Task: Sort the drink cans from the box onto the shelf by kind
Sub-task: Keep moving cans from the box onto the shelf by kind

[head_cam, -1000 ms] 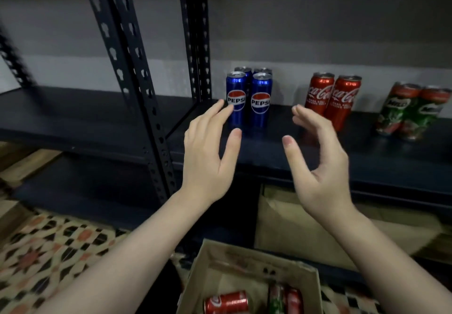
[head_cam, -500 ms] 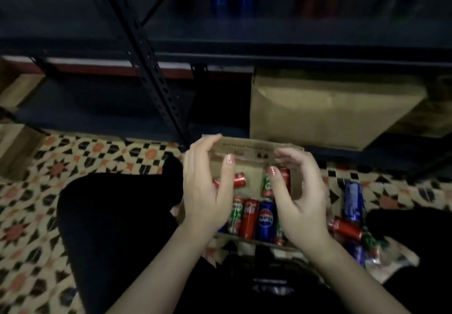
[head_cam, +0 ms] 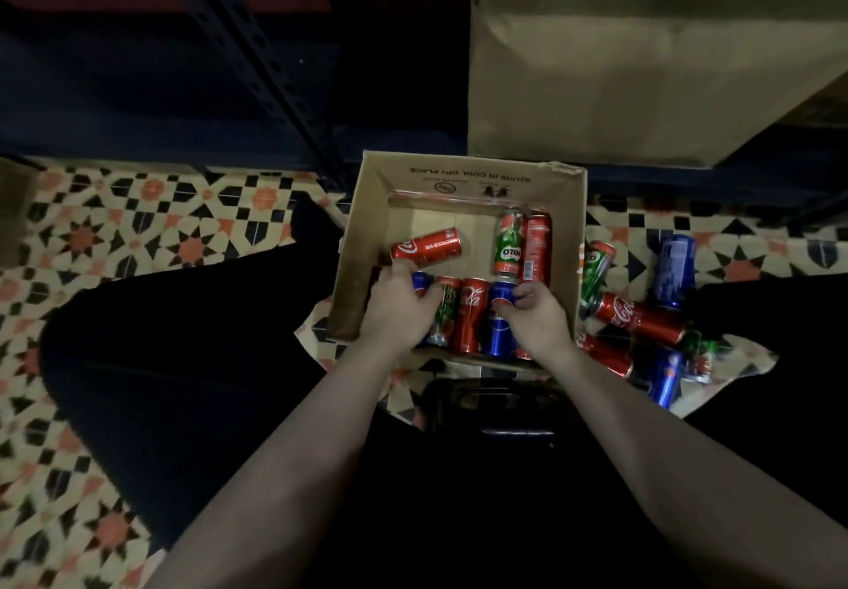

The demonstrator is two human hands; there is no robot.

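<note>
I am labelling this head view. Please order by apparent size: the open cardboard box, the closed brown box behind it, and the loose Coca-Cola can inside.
1. closed brown box, largest, though cut off by the frame.
2. open cardboard box.
3. Coca-Cola can, clearly smallest.

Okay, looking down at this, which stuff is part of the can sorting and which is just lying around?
Part of the job:
cardboard box
cans in the box
loose cans on the floor
left hand
right hand
shelf frame

Just lying about:
large brown carton
patterned floor

Dim light, patterned tile floor [head_cam: 137,230], large brown carton [head_cam: 642,60], perhaps cardboard
</note>
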